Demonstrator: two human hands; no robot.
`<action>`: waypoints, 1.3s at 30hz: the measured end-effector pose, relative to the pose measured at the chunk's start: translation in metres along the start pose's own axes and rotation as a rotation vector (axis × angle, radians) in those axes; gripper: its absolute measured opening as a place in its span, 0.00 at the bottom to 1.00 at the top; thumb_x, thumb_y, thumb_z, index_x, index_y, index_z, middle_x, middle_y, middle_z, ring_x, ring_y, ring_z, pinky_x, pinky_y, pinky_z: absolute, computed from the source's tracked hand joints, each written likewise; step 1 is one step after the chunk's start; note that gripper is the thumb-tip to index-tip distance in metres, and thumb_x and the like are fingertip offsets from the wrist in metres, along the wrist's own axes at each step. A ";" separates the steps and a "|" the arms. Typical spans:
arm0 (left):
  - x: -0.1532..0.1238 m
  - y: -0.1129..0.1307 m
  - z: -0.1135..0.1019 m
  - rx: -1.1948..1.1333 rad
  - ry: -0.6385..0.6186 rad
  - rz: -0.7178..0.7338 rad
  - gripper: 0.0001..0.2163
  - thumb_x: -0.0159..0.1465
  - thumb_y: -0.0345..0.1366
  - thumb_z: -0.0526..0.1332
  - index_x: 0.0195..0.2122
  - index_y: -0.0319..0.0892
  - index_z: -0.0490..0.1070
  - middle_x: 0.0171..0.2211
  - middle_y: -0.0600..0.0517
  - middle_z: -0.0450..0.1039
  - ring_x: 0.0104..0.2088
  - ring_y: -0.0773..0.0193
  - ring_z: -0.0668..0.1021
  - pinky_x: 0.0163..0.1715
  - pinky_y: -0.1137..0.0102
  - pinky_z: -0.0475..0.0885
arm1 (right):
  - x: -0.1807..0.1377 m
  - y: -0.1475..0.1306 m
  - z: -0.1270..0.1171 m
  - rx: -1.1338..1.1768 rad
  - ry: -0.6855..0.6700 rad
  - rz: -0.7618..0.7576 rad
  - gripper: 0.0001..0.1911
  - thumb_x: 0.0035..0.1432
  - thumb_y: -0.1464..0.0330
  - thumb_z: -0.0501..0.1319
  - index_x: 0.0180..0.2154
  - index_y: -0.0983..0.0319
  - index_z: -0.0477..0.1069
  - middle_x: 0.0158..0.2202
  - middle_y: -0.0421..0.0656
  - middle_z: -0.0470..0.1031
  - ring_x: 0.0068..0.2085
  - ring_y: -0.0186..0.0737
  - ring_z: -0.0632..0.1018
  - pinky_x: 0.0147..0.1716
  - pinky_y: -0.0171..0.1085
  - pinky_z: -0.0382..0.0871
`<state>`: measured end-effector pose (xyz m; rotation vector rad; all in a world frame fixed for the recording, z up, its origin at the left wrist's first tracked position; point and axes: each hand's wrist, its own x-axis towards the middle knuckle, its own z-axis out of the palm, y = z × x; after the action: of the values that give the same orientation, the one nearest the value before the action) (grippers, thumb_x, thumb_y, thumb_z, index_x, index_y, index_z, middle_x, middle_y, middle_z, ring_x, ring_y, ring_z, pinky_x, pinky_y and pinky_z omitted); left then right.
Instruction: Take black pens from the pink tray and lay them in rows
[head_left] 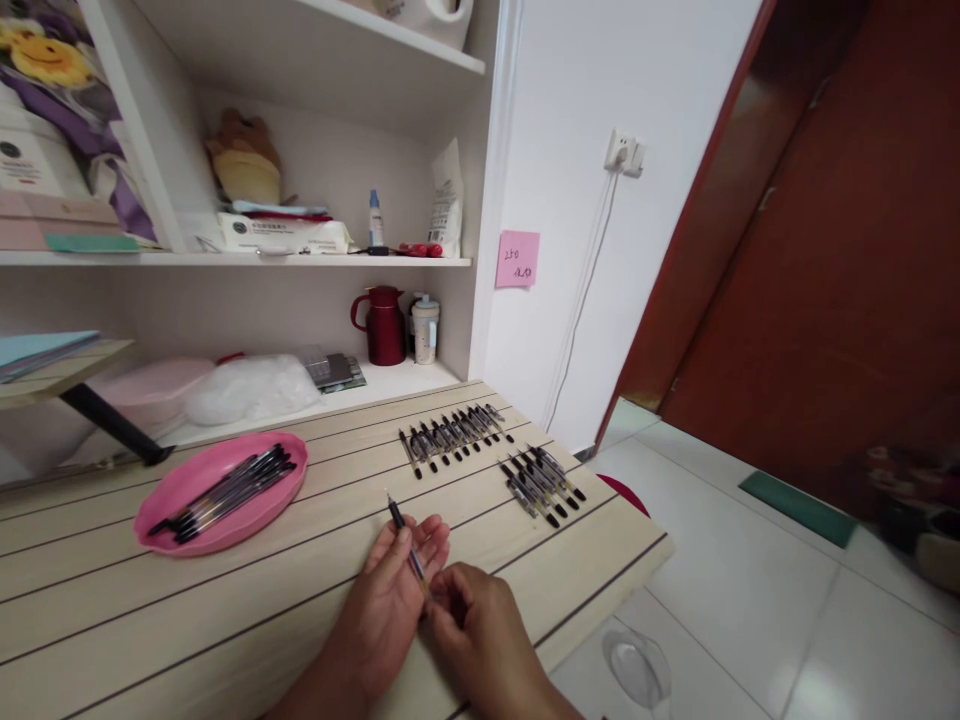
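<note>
A gel pen (415, 556) with a dark grip and a bare tip pointing up and away lies across the palm of my left hand (388, 590). The left thumb presses on its barrel, while the other fingers curl loosely. Fingers of my right hand (484, 620) are pinched at the pen's rear end; what exactly they grip there is hidden. Beyond my hands, a row of pens (454, 437) lies side by side on the striped table (330, 530). A smaller group of pens (541, 485) is nearer the right edge. More pens rest in a pink oval bowl (169, 490) on the left.
Behind the table stands a white shelf unit (300, 258) holding a red jug (386, 328), a light cup (425, 330) and a plastic bag (251, 390). A small raised stand (112, 425) is at the left. Right of the table are tiled floor and a brown door (832, 260).
</note>
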<state>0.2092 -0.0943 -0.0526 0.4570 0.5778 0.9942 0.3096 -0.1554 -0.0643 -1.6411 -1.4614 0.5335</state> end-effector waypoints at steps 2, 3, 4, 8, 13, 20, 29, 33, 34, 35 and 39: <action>0.001 0.001 -0.002 0.024 -0.023 -0.021 0.11 0.57 0.31 0.60 0.42 0.44 0.67 0.46 0.45 0.73 0.50 0.57 0.73 0.53 0.59 0.63 | 0.004 0.008 -0.011 -0.148 0.056 -0.019 0.06 0.50 0.74 0.54 0.27 0.61 0.69 0.25 0.40 0.74 0.26 0.34 0.71 0.26 0.31 0.58; 0.002 0.001 -0.003 0.040 -0.029 -0.033 0.13 0.58 0.33 0.59 0.45 0.45 0.66 0.49 0.44 0.71 0.51 0.56 0.72 0.54 0.58 0.62 | 0.006 0.013 -0.018 -0.235 0.085 -0.020 0.06 0.51 0.74 0.54 0.28 0.61 0.69 0.26 0.41 0.74 0.27 0.35 0.72 0.27 0.31 0.58; 0.003 0.002 -0.004 0.057 -0.032 -0.047 0.15 0.59 0.36 0.59 0.48 0.45 0.65 0.51 0.43 0.69 0.53 0.55 0.71 0.54 0.57 0.61 | 0.009 0.020 -0.026 -0.328 0.112 -0.016 0.07 0.52 0.74 0.53 0.29 0.61 0.69 0.28 0.43 0.74 0.28 0.36 0.73 0.28 0.32 0.58; 0.006 0.004 -0.008 0.124 -0.035 -0.106 0.17 0.59 0.40 0.58 0.48 0.42 0.66 0.52 0.41 0.68 0.54 0.53 0.69 0.54 0.56 0.60 | 0.018 0.050 -0.057 -0.620 0.158 0.055 0.07 0.54 0.74 0.52 0.29 0.61 0.67 0.30 0.44 0.73 0.31 0.37 0.73 0.29 0.33 0.58; 0.006 0.004 -0.007 0.165 -0.010 -0.108 0.14 0.59 0.39 0.57 0.44 0.40 0.69 0.45 0.42 0.72 0.51 0.54 0.71 0.53 0.58 0.62 | 0.027 0.072 -0.074 -0.756 0.149 0.148 0.06 0.55 0.74 0.52 0.31 0.62 0.67 0.34 0.46 0.73 0.33 0.38 0.74 0.31 0.34 0.58; 0.005 0.002 -0.007 0.196 -0.011 -0.078 0.11 0.58 0.38 0.59 0.40 0.39 0.71 0.38 0.44 0.73 0.45 0.56 0.74 0.50 0.59 0.64 | 0.034 0.077 -0.074 -0.802 0.114 0.222 0.06 0.56 0.73 0.52 0.34 0.62 0.67 0.38 0.47 0.72 0.33 0.38 0.74 0.30 0.35 0.58; 0.005 0.003 -0.009 0.208 -0.029 -0.079 0.11 0.58 0.38 0.59 0.39 0.38 0.71 0.36 0.45 0.74 0.42 0.57 0.75 0.49 0.59 0.65 | 0.036 0.082 -0.071 -0.845 0.126 0.250 0.06 0.58 0.71 0.51 0.36 0.63 0.66 0.39 0.47 0.70 0.33 0.39 0.74 0.29 0.36 0.58; 0.006 0.003 -0.008 0.215 -0.032 -0.079 0.11 0.58 0.38 0.59 0.39 0.38 0.71 0.35 0.45 0.74 0.42 0.57 0.75 0.48 0.59 0.65 | 0.036 0.079 -0.070 -0.851 0.139 0.248 0.07 0.58 0.71 0.51 0.38 0.63 0.65 0.38 0.48 0.70 0.33 0.40 0.74 0.28 0.36 0.57; 0.006 0.002 -0.008 0.216 -0.036 -0.080 0.11 0.58 0.38 0.59 0.39 0.38 0.71 0.36 0.45 0.74 0.42 0.58 0.75 0.48 0.59 0.65 | 0.036 0.078 -0.070 -0.850 0.146 0.246 0.07 0.58 0.71 0.51 0.38 0.63 0.65 0.38 0.48 0.70 0.33 0.40 0.74 0.28 0.36 0.57; 0.007 0.002 -0.008 0.217 -0.042 -0.081 0.11 0.58 0.38 0.59 0.39 0.38 0.71 0.36 0.45 0.74 0.42 0.58 0.75 0.48 0.60 0.65 | 0.036 0.078 -0.070 -0.847 0.152 0.244 0.07 0.58 0.71 0.51 0.39 0.63 0.65 0.38 0.48 0.70 0.33 0.40 0.74 0.28 0.36 0.57; 0.007 0.002 -0.009 0.221 -0.056 -0.074 0.11 0.58 0.38 0.59 0.39 0.38 0.71 0.35 0.45 0.74 0.41 0.58 0.75 0.47 0.60 0.66 | 0.035 0.077 -0.072 -0.831 0.184 0.221 0.07 0.58 0.70 0.51 0.39 0.63 0.64 0.37 0.47 0.70 0.32 0.39 0.74 0.27 0.35 0.56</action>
<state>0.2047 -0.0858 -0.0603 0.6535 0.6525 0.8479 0.4183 -0.1405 -0.0798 -2.4322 -1.4560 -0.1576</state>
